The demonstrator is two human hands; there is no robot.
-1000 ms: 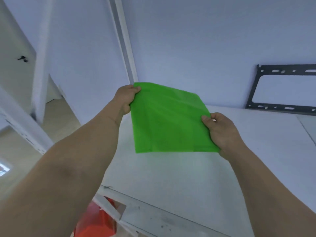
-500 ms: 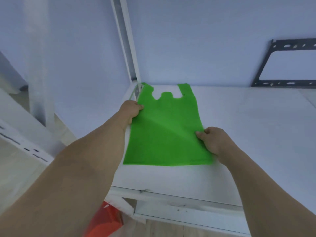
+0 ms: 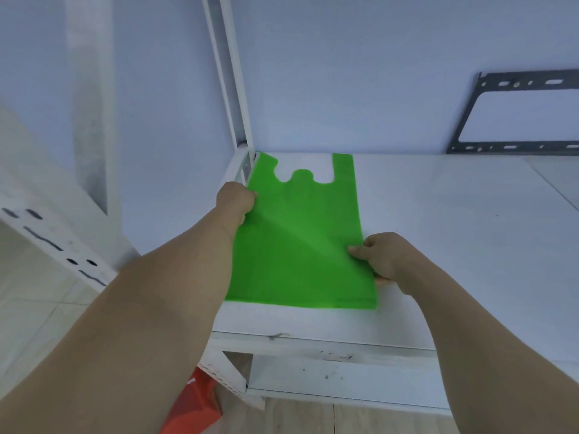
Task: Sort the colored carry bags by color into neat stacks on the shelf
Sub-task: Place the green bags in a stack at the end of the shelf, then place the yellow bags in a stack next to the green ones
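A bright green carry bag (image 3: 297,242) lies flat on the white shelf (image 3: 454,245), in its left rear corner, handles pointing toward the wall. My left hand (image 3: 235,200) pinches the bag's left edge beside the shelf's upright post. My right hand (image 3: 385,256) grips the right edge lower down, thumb on top of the fabric. Both forearms reach up from the bottom of the view.
A white upright post (image 3: 233,89) rises at the shelf's left rear corner. A dark metal bracket (image 3: 513,112) leans on the wall at the back right. Something red-orange (image 3: 194,405) shows below the shelf's front edge. A perforated white rail (image 3: 53,242) runs at the left.
The green bag came down from mid-air, folded, and now lies spread flat on the shelf with its handles unfolded. Both hands lowered with it and still hold its edges.
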